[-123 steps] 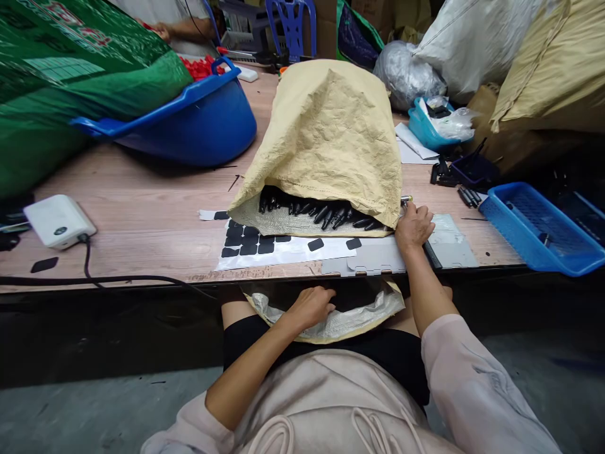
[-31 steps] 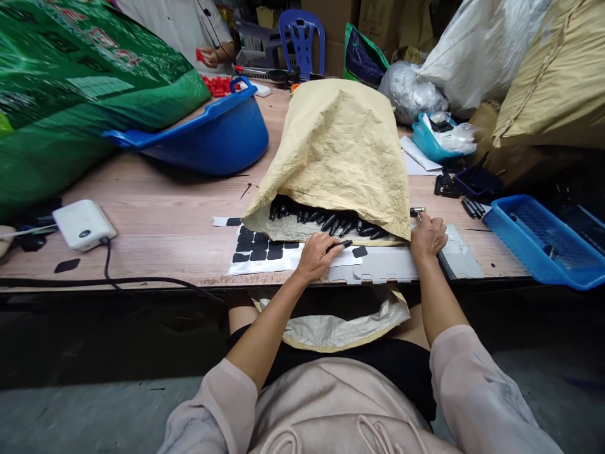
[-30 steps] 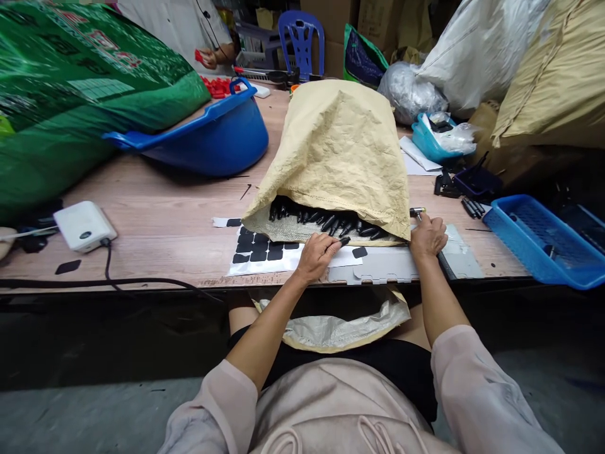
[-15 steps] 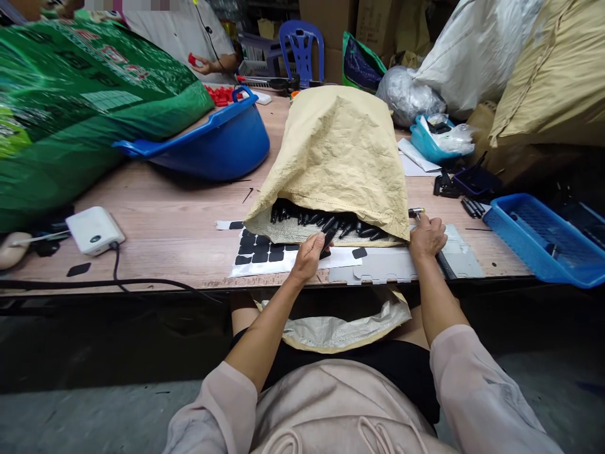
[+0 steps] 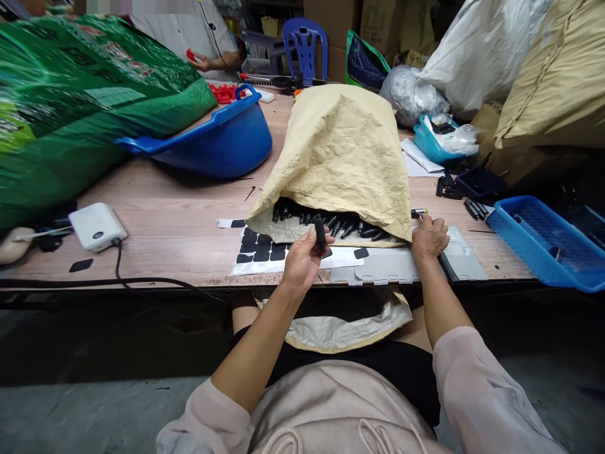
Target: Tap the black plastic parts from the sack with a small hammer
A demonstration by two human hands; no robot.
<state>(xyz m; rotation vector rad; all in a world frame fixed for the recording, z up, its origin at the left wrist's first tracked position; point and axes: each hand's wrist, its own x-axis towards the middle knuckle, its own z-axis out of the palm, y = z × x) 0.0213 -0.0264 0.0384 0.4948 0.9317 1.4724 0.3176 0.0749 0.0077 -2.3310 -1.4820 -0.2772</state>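
Observation:
My left hand (image 5: 302, 258) pinches a slim black plastic piece (image 5: 320, 233) upright between thumb and fingers, in front of the bag's mouth. Several similar black pieces (image 5: 350, 226) lie in the opening of a tan woven sack (image 5: 350, 145) on the table. At the sack's right corner, my right hand (image 5: 430, 237) is closed around what looks like a small hammer (image 5: 418, 213); its metal head shows beyond the fingers and a black handle below them. A white sheet with black rounded stickers (image 5: 262, 249) lies partly under the sack.
A blue basin (image 5: 222, 142) and a green sack (image 5: 94, 107) stand left, with a white box (image 5: 97, 227) and its cable in front. A blue basket (image 5: 543, 243) sits right. Across the table, a person's hand (image 5: 201, 61) holds something red. A second sack's rim (image 5: 345, 334) lies over my lap.
My left hand has drawn back slightly from the sack's mouth and turned, bringing the black piece upright and clear of the pile. My right hand stays in place on the hammer.

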